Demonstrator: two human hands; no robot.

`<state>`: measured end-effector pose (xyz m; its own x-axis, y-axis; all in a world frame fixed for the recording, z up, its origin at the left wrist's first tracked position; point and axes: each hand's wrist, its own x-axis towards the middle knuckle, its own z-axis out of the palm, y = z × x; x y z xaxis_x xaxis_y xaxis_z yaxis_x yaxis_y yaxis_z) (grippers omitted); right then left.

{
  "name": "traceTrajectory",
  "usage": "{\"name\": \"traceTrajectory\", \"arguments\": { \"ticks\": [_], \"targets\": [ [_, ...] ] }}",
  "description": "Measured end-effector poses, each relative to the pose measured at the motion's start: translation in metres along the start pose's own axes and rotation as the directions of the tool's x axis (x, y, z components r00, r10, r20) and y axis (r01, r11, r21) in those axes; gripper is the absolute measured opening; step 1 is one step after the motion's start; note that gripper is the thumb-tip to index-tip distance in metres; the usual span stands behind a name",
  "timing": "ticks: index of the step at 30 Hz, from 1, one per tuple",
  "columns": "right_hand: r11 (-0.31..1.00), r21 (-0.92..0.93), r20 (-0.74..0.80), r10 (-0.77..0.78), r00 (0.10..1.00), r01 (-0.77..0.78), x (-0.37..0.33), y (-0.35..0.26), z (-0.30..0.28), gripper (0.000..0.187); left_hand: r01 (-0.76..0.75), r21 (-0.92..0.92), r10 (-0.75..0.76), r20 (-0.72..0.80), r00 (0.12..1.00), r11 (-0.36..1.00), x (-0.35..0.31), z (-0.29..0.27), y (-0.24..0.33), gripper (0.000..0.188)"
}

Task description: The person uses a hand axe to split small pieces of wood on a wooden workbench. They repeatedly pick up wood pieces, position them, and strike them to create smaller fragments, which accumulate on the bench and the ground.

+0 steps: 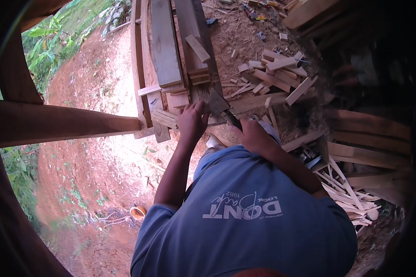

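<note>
A flat grey-bladed hand tool [217, 102] with a dark handle is gripped in my right hand [255, 135]. Its broad blade points up and left, just above the wooden work surface; its exact kind is unclear. Close to the left edge of that blade, my left hand [192, 121] has its fingers bent downward over the near end of the work surface. Whatever those fingers hold is hidden beneath them. Several thin wooden strips [164, 118] lie side by side left of my left hand. A short wooden block [178, 99] sits just beyond it.
Long planks [165, 46] run away from me, with a loose short wood piece [198, 48] on top. Cut blocks [272, 76] lie heaped at the right. A thick beam [64, 123] juts in from the left. Thin offcuts [349, 189] pile up at lower right.
</note>
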<state>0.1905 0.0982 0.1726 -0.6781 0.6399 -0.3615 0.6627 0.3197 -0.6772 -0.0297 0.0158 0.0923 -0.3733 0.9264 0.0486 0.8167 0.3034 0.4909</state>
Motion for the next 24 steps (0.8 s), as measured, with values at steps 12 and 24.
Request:
{"name": "traceTrajectory", "arguments": {
  "ticks": [12,24],
  "targets": [
    [0.984,-0.167,-0.081,-0.070,0.994,0.056,0.004,-0.006,0.012,0.038,-0.020,0.042,0.024,-0.102,0.994,0.999,-0.006,0.008,0.001,0.041],
    [0.978,-0.203,-0.013,-0.057,0.998,0.053,-0.003,-0.023,0.004,0.040,-0.018,0.011,0.019,-0.098,0.995,1.000,-0.008,0.014,-0.002,0.028]
  ]
}}
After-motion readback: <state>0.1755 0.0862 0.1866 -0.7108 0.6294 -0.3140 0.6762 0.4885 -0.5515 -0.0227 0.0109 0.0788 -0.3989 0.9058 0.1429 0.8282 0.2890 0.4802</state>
